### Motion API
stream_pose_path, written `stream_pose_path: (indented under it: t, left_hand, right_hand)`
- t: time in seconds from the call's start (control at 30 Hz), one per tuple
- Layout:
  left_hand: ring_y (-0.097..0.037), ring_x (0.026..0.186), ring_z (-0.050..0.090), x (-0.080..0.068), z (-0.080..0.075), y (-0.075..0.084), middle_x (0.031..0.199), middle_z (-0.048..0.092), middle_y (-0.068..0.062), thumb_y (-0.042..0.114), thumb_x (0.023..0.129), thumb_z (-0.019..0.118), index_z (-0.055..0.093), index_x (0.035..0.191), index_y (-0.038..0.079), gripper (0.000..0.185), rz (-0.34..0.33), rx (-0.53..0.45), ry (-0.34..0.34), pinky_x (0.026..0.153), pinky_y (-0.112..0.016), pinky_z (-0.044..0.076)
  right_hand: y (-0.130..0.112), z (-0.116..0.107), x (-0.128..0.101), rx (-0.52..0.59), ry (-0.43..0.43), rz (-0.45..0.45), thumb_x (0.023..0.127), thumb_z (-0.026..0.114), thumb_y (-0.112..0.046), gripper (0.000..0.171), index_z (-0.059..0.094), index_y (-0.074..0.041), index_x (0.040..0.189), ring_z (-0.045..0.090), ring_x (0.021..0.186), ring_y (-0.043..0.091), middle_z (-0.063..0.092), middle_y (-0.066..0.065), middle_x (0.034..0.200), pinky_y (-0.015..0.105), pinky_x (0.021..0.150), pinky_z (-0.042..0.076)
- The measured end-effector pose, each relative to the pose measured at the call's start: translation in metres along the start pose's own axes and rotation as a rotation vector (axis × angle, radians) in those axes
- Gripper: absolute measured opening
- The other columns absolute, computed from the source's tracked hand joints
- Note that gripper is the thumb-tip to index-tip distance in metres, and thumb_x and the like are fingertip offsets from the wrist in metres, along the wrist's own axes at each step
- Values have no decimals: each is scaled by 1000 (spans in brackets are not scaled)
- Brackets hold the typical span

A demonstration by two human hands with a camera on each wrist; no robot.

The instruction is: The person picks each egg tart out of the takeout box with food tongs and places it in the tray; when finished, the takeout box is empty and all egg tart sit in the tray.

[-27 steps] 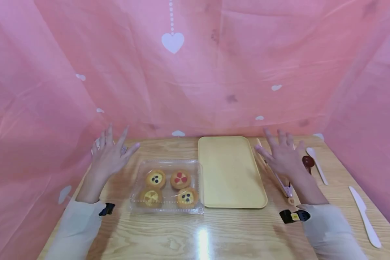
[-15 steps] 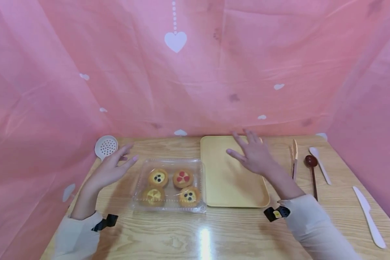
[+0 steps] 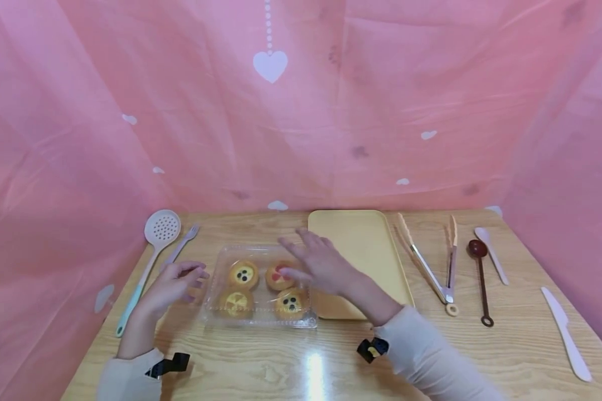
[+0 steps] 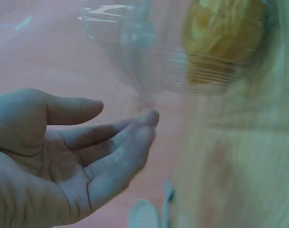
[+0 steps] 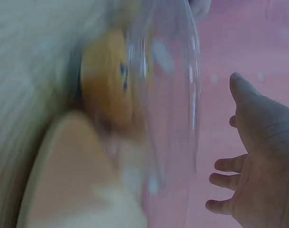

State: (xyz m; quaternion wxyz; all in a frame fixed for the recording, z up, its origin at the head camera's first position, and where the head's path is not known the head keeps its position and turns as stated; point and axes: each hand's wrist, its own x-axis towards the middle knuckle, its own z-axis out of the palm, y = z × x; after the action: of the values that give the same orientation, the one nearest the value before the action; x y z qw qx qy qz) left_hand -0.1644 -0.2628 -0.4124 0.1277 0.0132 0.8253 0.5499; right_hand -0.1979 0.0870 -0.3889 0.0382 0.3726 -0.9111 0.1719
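Observation:
A clear plastic clamshell box with several egg tarts inside stands left of the table's middle. My left hand hovers just off the box's left side, its fingers loosely bent and holding nothing. In the left wrist view, a gap shows between thumb and fingers of that hand. Over the box's right part and the left edge of a yellow tray reaches my right hand, fingers spread. It partly hides the tart with red topping. Right wrist view: the hand is beside the box wall, apart from it.
A slotted skimmer and a small purple fork lie at the left. Right of the tray are open tongs, a dark red ladle, a pale spoon and a white knife. Pink cloth encloses the back and sides.
My right hand has swung left from above the tongs, across the tray, to the box. The left hand has come down and towards the front, its fingers bending more. Box and tray have stayed put.

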Motion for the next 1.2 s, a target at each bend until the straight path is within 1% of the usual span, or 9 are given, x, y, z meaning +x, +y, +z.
stream_pose_path:
  t: [0.07, 0.17, 0.37, 0.5, 0.6, 0.7, 0.87, 1.0, 1.2]
  left_hand:
    - [-26, 94, 64, 3, 1, -4, 113, 62, -19, 12, 106, 46, 44, 137, -15, 41, -23, -40, -30, 70, -41, 60]
    - [-23, 89, 65, 6, 2, -9, 107, 64, -16, 9, 106, 45, 47, 134, -15, 37, -15, -63, -79, 66, -43, 60]
    - [-25, 92, 64, 8, 2, -13, 109, 64, -17, 8, 104, 48, 41, 140, -13, 42, -8, -101, -125, 67, -44, 60]
    - [-24, 94, 64, 10, -2, -19, 106, 66, -13, 7, 103, 51, 30, 148, -11, 53, 1, -139, -167, 66, -42, 60]
    - [-24, 96, 64, 12, -4, -25, 109, 66, -12, 6, 103, 51, 31, 148, -10, 52, 12, -176, -198, 67, -42, 60]
    - [-24, 97, 63, 14, -5, -30, 112, 65, -11, 4, 101, 53, 33, 147, -9, 51, 27, -210, -227, 70, -42, 60]
    - [-21, 95, 65, 17, -5, -34, 107, 65, -7, 5, 98, 60, 34, 146, -9, 56, 48, -283, -274, 69, -39, 60]
    - [-19, 91, 67, 18, -6, -37, 102, 67, -4, 1, 98, 58, 36, 145, -7, 53, 61, -339, -293, 69, -37, 60]
    - [-17, 83, 68, 18, -4, -39, 97, 69, -3, -5, 96, 58, 42, 142, -2, 49, 61, -394, -283, 65, -33, 59]
  right_hand:
    - [-15, 5, 7, -11, -30, -41, 99, 45, -59, 70, 33, -21, 156, 26, 144, 40, 24, 24, 158, 63, 112, 24]
    - [-37, 11, 18, -43, -83, -82, 99, 42, -62, 72, 29, -23, 158, 26, 144, 40, 24, 23, 158, 64, 111, 26]
    - [-74, 25, 39, -168, -186, -117, 96, 40, -68, 78, 14, -31, 160, 33, 141, 35, 34, 19, 154, 56, 108, 38]
    - [-91, 32, 50, -260, -243, -128, 92, 35, -75, 78, 22, -36, 158, 31, 143, 33, 32, 16, 156, 54, 108, 39]
    - [-101, 36, 57, -317, -261, -136, 89, 31, -80, 76, 28, -43, 155, 34, 141, 31, 34, 14, 155, 53, 102, 45]
    - [-109, 40, 63, -355, -295, -127, 86, 30, -83, 77, 24, -48, 155, 38, 138, 29, 38, 12, 153, 52, 95, 50]
    - [-119, 44, 66, -451, -356, -82, 82, 44, -84, 85, 21, -48, 155, 39, 136, 30, 37, 10, 153, 58, 92, 50]
    - [-124, 47, 67, -515, -372, -66, 78, 54, -81, 91, 22, -46, 156, 37, 138, 31, 35, 9, 154, 61, 90, 50]
    - [-136, 51, 72, -529, -355, -59, 76, 67, -73, 84, 42, -34, 146, 51, 116, 32, 51, 14, 130, 58, 72, 57]
